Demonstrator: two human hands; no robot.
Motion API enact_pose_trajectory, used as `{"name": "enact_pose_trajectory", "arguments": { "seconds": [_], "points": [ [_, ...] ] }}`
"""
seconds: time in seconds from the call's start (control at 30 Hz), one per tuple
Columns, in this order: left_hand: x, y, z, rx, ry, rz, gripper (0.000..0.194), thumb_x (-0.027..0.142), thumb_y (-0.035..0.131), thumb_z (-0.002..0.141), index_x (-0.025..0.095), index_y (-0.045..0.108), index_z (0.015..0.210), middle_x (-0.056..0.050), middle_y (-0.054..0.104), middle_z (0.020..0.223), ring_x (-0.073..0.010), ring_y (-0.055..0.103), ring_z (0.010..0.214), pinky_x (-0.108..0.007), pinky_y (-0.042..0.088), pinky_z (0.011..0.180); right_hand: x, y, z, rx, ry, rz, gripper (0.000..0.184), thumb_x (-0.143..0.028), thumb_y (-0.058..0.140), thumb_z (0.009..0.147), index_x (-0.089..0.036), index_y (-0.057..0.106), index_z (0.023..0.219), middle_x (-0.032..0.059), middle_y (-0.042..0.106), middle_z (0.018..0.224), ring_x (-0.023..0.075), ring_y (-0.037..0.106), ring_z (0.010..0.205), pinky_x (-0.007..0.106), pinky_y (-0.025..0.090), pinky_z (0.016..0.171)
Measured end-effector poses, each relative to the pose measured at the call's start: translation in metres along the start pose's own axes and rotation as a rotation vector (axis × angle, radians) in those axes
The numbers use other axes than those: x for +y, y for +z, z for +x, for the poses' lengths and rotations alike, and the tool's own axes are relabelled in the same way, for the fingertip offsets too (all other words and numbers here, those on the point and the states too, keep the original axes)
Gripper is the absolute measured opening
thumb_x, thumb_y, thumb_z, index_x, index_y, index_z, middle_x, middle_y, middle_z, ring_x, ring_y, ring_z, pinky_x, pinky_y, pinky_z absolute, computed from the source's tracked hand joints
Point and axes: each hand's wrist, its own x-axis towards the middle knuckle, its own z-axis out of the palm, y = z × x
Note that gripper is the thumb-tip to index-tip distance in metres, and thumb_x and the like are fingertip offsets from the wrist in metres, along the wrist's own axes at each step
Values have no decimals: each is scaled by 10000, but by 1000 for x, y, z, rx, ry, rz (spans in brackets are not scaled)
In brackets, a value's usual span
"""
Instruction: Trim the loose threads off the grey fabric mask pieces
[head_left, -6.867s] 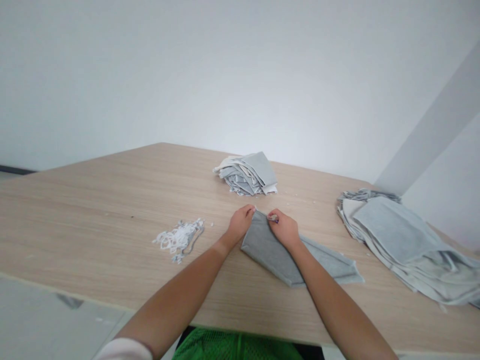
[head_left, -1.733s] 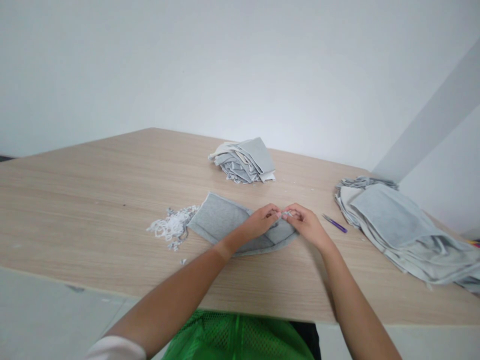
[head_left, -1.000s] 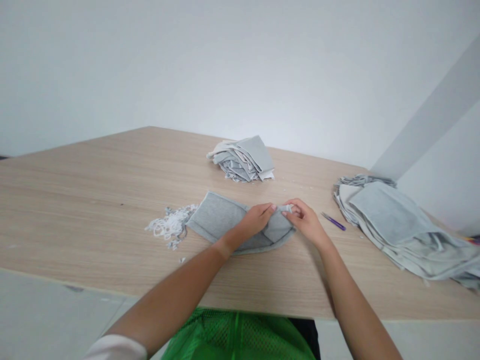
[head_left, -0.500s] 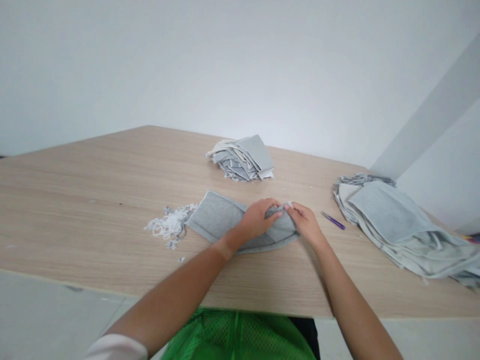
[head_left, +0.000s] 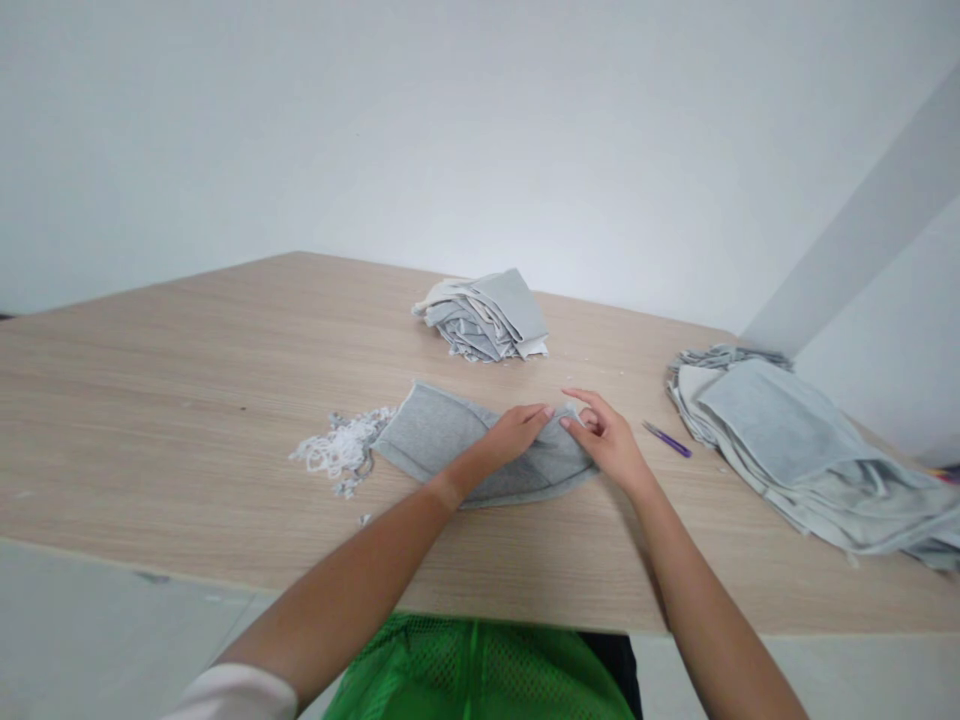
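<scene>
A curved grey cloth panel (head_left: 439,430), seamed along its edges, lies flat on the pale wooden table (head_left: 187,370).

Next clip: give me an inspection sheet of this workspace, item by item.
Surface: light wood-grain tabletop.
Job's things: folded grey fabric piece, lying in a curve on the tabletop.
Hands: left hand lies on the fabric; right hand has its fingers at the fabric's top edge.
Clutter: tangle of white cord loops, grey fabric stack, larger grey fabric pile, slim purple tool.
Cables: nothing seen.
Surroundings: white wall, pale floor, green mesh garment.
</scene>
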Motion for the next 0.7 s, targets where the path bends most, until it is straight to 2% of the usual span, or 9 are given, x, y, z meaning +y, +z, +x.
{"name": "enact_pose_trajectory", "arguments": {
  "seconds": [0.1,0.2,0.43,0.5,0.63,0.7],
  "points": [
    [-2,2,1,-9,6,-21,446,495,397,1030,183,691,910,-28,715,897,-201,634,906,-297,508,880,-1,1,-1,-22,-33,-3,405,-554,674,911,-286,722,1211,-9,510,717,166,434,620,293,328,585],
    [0,2,-1,-4,-12,15,445,488,404,1028,181,694,887,-25,703,860,-197,636,884,-291,509,853,1,1,0,-40,-15,13,355,-560,672,908,-264,744,1090,12,577,764,179,483,659,297,358,606],
    [12,-5,-6,71,43,33,317,460,534,987,197,705,1027,-7,690,907,-166,627,886,-252,493,849,12,2,2,-37,39,57,387,-549,681,886,-252,702,1133,-21,513,691,164,454,618,281,323,568],
    [11,-7,-4,97,42,20,296,448,550,973,194,701,986,-6,681,902,-166,621,888,-255,488,859,17,2,3,-17,57,65,379,-524,679,883,-248,684,1144,-35,491,665,159,442,600,280,309,558],
    [7,-8,1,98,18,6,332,440,481,1000,187,631,846,6,607,802,-156,572,825,-251,470,798,21,1,3,-38,69,50,263,-461,643,896,-232,684,1018,-44,459,635,146,417,579,278,293,549],
    [5,-6,1,73,-10,41,359,429,442,1018,191,578,786,14,561,746,-150,539,781,-247,448,749,17,1,2,-65,35,22,260,-413,633,899,-241,688,1086,-41,499,664,150,455,604,272,336,572]
  ]
}}
